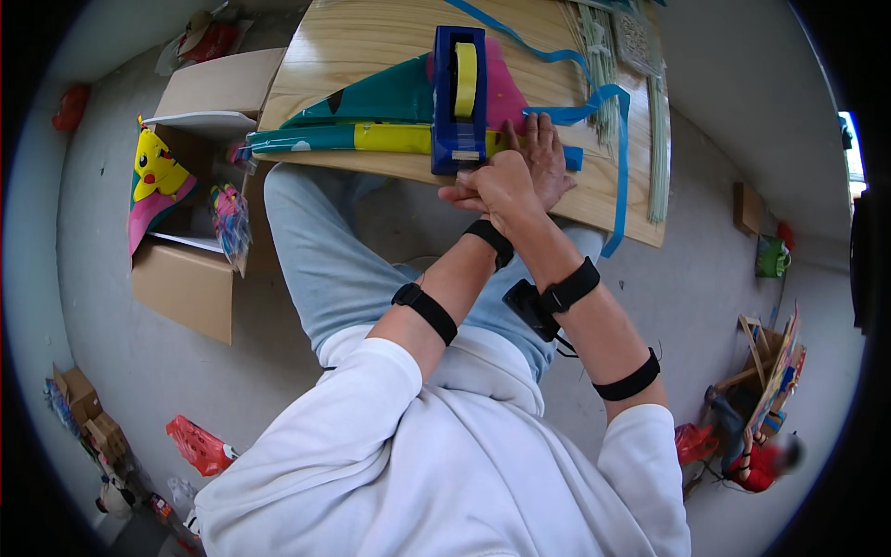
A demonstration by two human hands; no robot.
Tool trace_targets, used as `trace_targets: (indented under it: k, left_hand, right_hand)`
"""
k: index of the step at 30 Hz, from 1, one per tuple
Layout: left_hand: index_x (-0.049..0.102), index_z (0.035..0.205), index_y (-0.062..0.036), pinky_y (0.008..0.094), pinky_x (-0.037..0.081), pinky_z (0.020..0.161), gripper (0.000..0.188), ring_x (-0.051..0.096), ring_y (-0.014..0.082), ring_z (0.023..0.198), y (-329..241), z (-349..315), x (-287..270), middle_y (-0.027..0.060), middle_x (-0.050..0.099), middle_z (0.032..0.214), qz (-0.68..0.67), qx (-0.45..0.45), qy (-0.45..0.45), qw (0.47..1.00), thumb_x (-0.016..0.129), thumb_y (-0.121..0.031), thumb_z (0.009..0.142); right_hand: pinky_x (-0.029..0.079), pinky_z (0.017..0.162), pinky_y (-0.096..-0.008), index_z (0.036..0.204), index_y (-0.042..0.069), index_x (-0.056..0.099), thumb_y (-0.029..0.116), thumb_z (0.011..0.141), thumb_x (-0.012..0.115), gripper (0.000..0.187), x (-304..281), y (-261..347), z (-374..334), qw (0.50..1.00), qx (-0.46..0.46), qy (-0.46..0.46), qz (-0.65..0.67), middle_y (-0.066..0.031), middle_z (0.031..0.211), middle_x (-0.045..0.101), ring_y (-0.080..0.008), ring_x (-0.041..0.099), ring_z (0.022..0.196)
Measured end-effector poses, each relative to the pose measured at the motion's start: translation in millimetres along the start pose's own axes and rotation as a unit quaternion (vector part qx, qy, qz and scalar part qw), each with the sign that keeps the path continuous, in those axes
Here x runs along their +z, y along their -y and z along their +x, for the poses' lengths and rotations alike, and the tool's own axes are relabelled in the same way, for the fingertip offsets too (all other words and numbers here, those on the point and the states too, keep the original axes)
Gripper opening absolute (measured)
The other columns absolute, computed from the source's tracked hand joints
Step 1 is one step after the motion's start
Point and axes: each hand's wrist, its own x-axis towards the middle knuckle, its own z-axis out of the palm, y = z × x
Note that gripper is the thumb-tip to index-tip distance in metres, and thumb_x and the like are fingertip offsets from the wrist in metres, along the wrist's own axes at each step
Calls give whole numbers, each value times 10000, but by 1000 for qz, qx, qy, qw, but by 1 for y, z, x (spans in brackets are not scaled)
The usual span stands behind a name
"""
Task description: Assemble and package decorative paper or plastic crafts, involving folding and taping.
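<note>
A folded kite sheet of teal, pink and yellow plastic lies on the wooden table, its lower edge a narrow rolled band. A dark blue tape dispenser with a yellow roll stands across it. My forearms cross at the wrists. Under the crossing, my left hand lies flat with fingers stretched over the sheet's right end, beside a blue ribbon. My right hand is on top, just below the dispenser at the table's near edge, fingers curled; what they hold, if anything, is hidden.
Thin sticks and a clear bag of small pieces lie at the table's right. An open cardboard box holding a printed kite stands at left. Another person sits at the far right.
</note>
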Motion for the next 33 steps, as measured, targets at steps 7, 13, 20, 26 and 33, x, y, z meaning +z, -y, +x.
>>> trace_targets:
  k: [7, 13, 20, 26, 33]
  left_hand:
    - [408, 1456, 72, 671, 116, 1190, 1004, 269, 376, 1483, 2, 3, -2, 219, 335, 1570, 8, 16, 44, 999, 768, -557, 760]
    - [411, 1458, 66, 677, 145, 1182, 996, 262, 376, 1486, 1, 5, -6, 213, 335, 1565, 15, 13, 60, 998, 773, -546, 762]
    - [444, 1426, 47, 665, 175, 1175, 949, 295, 345, 1454, 1, 2, 5, 177, 373, 1528, 28, -1, 44, 999, 802, -518, 753]
    - [449, 1474, -3, 727, 120, 1163, 902, 278, 353, 1491, 8, 5, 23, 209, 337, 1583, 49, 41, 2, 998, 712, -560, 815]
    - [466, 1430, 17, 736, 167, 1134, 924, 288, 367, 1466, 1, 3, -7, 186, 350, 1555, 20, 12, 37, 999, 811, -500, 746]
  right_hand:
    - [578, 773, -415, 820, -131, 686, 57, 753, 679, 200, 5, 15, -28, 928, -171, -167, -285, -321, 779, 680, -425, 714, 826]
    - [363, 1022, -454, 867, -67, 730, 152, 717, 737, 265, 7, 18, -20, 934, -144, -131, -299, -348, 1120, 543, -436, 462, 1181]
    - [511, 885, -439, 796, -64, 721, 103, 680, 787, 214, -2, 10, -36, 868, -275, -152, -383, -305, 910, 648, -428, 650, 969]
    - [526, 689, -349, 793, -16, 636, 13, 755, 699, 79, -92, 36, -36, 897, -299, -121, -302, -151, 770, 673, -245, 678, 751]
    - [475, 648, -372, 814, -28, 633, 38, 756, 668, 95, -165, 85, 30, 867, -289, -29, -405, -155, 690, 615, -246, 617, 685]
